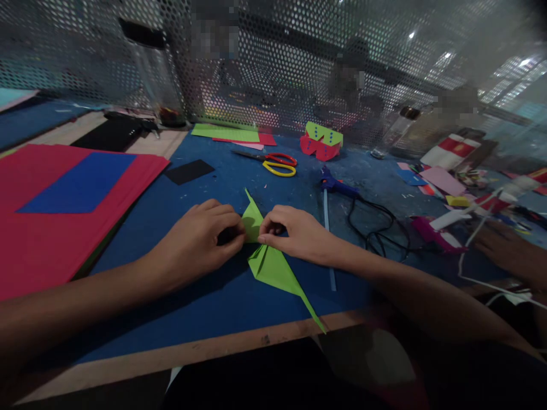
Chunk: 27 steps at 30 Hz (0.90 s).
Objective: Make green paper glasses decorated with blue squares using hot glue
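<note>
A folded piece of bright green paper [273,270] lies on the blue tabletop, with thin pointed ends at the top and at the lower right. My left hand [209,230] pinches its left edge near the narrow middle. From the other side, my right hand [286,228] grips the paper between thumb and curled fingers, just above a pleated fold. Beyond the hands rest scissors [280,163] with one red and one yellow handle. To the right of my right hand is a thin light-blue strip [327,213].
A blue glue gun [335,183] with a looping black cord lies right of centre. Red sheets [38,245] fill the left, topped by a blue rectangle [81,182]. Farther back stand a red-green paper butterfly [321,142] and a bottle [151,74]. Another person's hand [508,250] is far right.
</note>
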Each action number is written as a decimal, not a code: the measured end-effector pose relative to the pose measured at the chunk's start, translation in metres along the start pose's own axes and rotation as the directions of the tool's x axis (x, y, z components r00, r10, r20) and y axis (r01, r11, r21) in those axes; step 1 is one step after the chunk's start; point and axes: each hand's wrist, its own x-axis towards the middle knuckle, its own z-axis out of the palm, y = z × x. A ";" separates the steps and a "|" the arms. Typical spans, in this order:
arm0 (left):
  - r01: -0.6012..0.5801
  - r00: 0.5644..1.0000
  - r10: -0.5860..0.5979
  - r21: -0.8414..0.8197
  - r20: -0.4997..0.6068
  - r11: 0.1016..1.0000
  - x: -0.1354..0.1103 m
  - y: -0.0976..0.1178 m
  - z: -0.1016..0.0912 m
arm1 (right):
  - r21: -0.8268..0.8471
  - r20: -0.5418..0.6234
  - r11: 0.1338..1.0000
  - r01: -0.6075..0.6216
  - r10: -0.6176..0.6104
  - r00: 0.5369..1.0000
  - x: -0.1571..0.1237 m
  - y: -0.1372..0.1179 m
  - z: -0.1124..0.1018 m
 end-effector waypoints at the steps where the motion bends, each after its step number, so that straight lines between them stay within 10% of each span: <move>1: 0.005 1.000 -0.005 0.004 -0.002 1.000 0.000 0.000 0.000 | 0.001 0.003 1.000 -0.004 0.004 1.000 0.000 0.000 0.000; 27: 0.015 0.999 -0.015 0.002 0.028 1.000 0.000 0.001 0.000 | 0.003 -0.001 1.000 -0.008 0.008 1.000 0.001 0.000 0.002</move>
